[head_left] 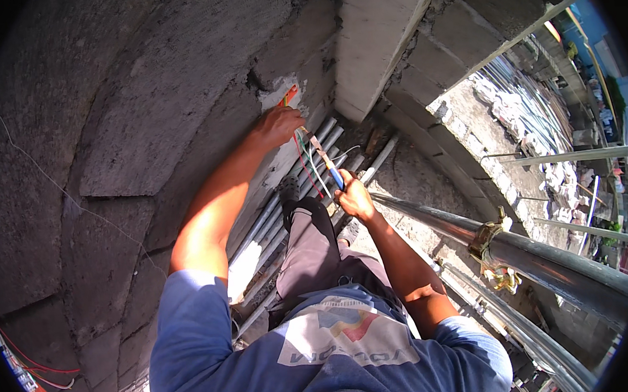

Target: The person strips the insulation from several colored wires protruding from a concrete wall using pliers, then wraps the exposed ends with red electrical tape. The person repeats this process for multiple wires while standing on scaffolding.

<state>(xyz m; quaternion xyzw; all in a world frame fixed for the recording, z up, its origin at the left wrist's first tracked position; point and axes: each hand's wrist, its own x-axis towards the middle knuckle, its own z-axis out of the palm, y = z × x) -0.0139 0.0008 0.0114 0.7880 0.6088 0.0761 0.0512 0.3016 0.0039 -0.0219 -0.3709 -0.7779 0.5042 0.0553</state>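
Observation:
My right hand (356, 198) is closed around the blue handles of a pair of pliers (323, 156). Their metal jaws point up and left, close to the fingertips of my left hand. My left hand (278, 125) is raised to the block wall with its fingers pinched on electrical wires (308, 153); red, green and white lengths hang below it. Just above that hand, an orange electrical box (289, 96) sits in a patch of pale mortar. Where exactly the jaws meet the wires is too small to tell.
Metal pipes (261, 225) lie along the wall by my feet. A thick scaffold pole (544, 263) with a clamp (486, 246) crosses at the right. A concrete column (372, 39) stands ahead. Past an opening at the right are rubble and stacked pipes (522, 98). Red wires (46, 370) stick out at lower left.

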